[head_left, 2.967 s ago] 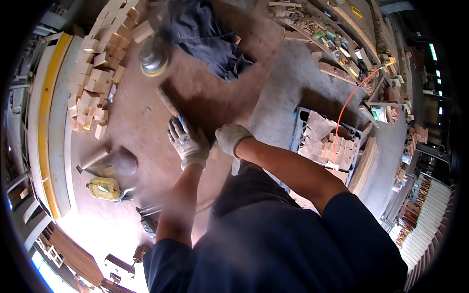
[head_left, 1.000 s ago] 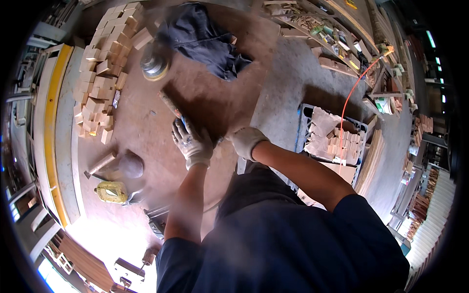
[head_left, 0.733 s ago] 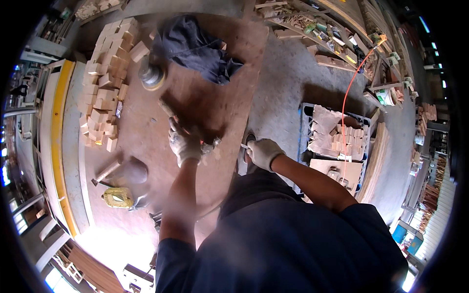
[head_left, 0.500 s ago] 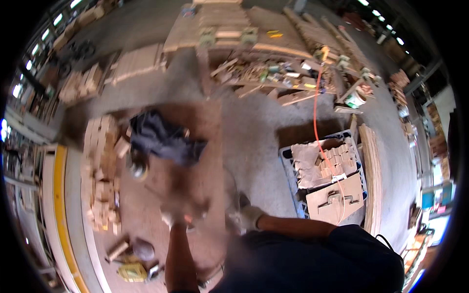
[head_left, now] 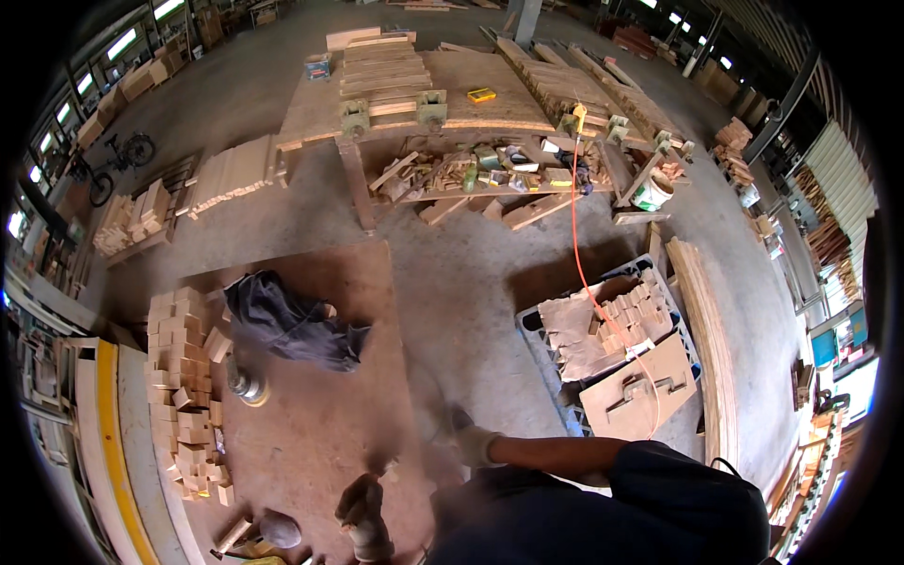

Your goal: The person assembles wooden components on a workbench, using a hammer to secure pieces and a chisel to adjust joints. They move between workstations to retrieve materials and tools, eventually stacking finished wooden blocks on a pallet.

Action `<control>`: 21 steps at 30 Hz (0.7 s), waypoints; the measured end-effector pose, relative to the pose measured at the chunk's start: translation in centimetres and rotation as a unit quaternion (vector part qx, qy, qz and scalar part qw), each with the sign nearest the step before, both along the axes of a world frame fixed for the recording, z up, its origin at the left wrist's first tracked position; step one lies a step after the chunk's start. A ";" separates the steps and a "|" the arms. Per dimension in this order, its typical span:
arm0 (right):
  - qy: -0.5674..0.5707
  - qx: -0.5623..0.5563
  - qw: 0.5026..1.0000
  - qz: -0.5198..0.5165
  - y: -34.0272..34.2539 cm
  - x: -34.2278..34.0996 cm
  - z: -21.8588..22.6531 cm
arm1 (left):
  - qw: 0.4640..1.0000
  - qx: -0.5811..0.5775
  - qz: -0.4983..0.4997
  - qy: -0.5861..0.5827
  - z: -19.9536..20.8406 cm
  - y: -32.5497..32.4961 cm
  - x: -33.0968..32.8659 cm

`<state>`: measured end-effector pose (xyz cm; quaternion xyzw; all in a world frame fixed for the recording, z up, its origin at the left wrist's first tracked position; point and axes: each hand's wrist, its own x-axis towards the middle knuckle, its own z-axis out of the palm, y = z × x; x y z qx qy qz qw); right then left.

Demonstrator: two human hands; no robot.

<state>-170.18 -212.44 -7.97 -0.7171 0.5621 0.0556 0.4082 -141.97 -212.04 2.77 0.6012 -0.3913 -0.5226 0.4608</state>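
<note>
Head tilting up since before; both gloved hands, left (head_left: 363,513) and right (head_left: 471,443), blurring low over workbench (head_left: 320,433); grips unreadable.

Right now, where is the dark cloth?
In the head view, the dark cloth lies crumpled on the brown board, left of the middle, beside the stacked wood blocks and just above the round sander.

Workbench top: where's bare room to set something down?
Bare patch mid-bench, between the dark cloth, the sander and the left hand. Strip right of the cloth also free. Left edge crowded with stacked wood blocks.
</note>
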 end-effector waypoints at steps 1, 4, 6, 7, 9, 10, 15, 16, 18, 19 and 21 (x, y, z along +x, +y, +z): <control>-0.008 -0.016 1.000 0.008 0.1 -0.1 -1.5 | 0.999 0.029 0.004 0.019 0.7 0.6 -0.1; -0.027 -0.078 0.993 0.079 1.2 -0.3 -7.4 | 1.000 0.003 0.016 0.002 0.1 1.2 -0.5; -0.090 0.008 0.996 0.023 0.3 0.2 -4.5 | 0.999 0.022 0.029 0.016 -0.5 1.8 -0.2; -0.100 -0.018 0.995 0.023 -0.1 0.0 -3.4 | 0.998 0.034 0.036 0.025 -0.6 2.2 -0.1; -0.091 -0.165 0.979 0.072 -0.3 -1.0 -3.0 | 0.998 -0.063 0.004 0.025 -0.5 2.3 -0.9; -0.101 -0.167 0.978 0.079 -0.2 -0.4 -1.8 | 0.995 -0.100 -0.003 0.012 -0.1 3.0 -0.8; -0.099 0.011 0.990 -0.096 -1.4 1.2 3.0 | 0.996 -0.064 -0.047 -0.037 4.6 2.5 -1.9; -0.085 0.035 0.991 -0.098 -1.5 1.1 3.2 | 0.979 -0.103 -0.106 -0.143 4.4 2.5 -1.5; -0.055 0.045 0.993 -0.092 -1.8 1.3 2.6 | 0.976 -0.115 -0.145 -0.118 3.2 2.7 -0.5; -0.044 0.051 0.995 -0.074 -2.2 1.7 2.8 | 0.976 -0.118 -0.147 -0.110 2.9 2.8 -0.6; -0.024 0.059 0.997 -0.043 -2.7 2.7 3.4 | 0.977 -0.116 -0.142 -0.105 3.1 3.2 -0.9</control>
